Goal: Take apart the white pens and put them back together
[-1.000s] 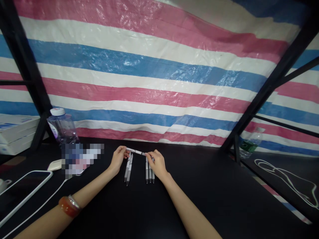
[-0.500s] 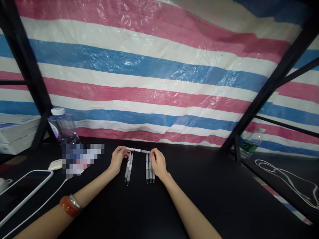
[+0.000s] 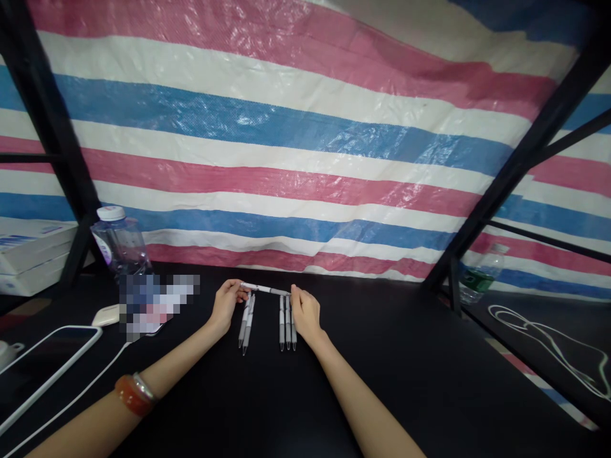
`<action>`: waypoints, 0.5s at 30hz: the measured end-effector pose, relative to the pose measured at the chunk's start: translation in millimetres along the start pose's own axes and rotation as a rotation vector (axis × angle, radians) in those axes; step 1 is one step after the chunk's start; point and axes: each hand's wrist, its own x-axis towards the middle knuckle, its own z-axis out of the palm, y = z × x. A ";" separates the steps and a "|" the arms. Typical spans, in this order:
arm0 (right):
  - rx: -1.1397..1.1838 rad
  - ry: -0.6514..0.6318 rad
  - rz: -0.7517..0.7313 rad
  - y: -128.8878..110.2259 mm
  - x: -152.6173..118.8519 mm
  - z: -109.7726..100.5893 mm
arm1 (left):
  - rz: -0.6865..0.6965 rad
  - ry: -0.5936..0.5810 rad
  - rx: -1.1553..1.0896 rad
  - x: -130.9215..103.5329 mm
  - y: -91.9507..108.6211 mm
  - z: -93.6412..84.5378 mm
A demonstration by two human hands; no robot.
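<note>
A white and grey pen (image 3: 262,289) lies crosswise between my hands, above the tops of two groups of pens. My left hand (image 3: 228,306) pinches its left end. My right hand (image 3: 306,313) is at its right end with fingers closed together; whether they grip the pen is hidden. Below my left hand, two pens (image 3: 247,326) point toward me on the black table (image 3: 382,356). Three more pens (image 3: 287,327) lie side by side, just left of my right hand.
On the left are a clear bottle (image 3: 121,242), a phone (image 3: 48,362), a white cable, a small white case (image 3: 107,315) and stacked boxes (image 3: 35,257). A green-labelled bottle (image 3: 482,277) and coiled cable (image 3: 548,343) are at right. Striped sheeting hangs behind.
My right hand has shifted slightly to the right, and the right end of the crosswise pen sits a little lower. My left hand has barely moved.
</note>
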 end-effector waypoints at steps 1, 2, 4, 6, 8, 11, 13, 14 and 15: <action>0.015 -0.008 0.006 -1.1 -0.3 -2.1 | 0.001 0.006 -0.001 0.3 -0.5 -0.2; 0.032 -0.018 0.011 -1.9 -0.6 -4.0 | 0.002 0.010 -0.001 0.5 -0.9 -0.4; 0.061 -0.043 0.015 -3.0 -1.1 -6.4 | 0.002 0.013 0.000 0.6 -1.3 -0.5; 0.083 -0.065 0.012 -3.2 -1.2 -7.1 | 0.003 0.013 0.000 0.3 -0.9 -0.3; 0.093 -0.074 0.013 -2.7 -1.1 -6.3 | 0.004 0.009 0.003 -0.2 0.0 0.3; 0.095 -0.078 0.018 -1.1 -0.3 -3.5 | 0.005 -0.003 0.012 -1.2 1.8 1.1; 0.083 -0.073 0.025 0.2 0.4 -1.3 | 0.007 -0.011 0.021 -1.6 2.6 1.5; 0.076 -0.066 0.030 0.8 0.7 -0.2 | 0.007 -0.014 0.026 -1.7 2.8 1.6; 0.068 -0.056 0.035 1.5 1.0 0.8 | 0.007 -0.018 0.031 -1.8 2.9 1.7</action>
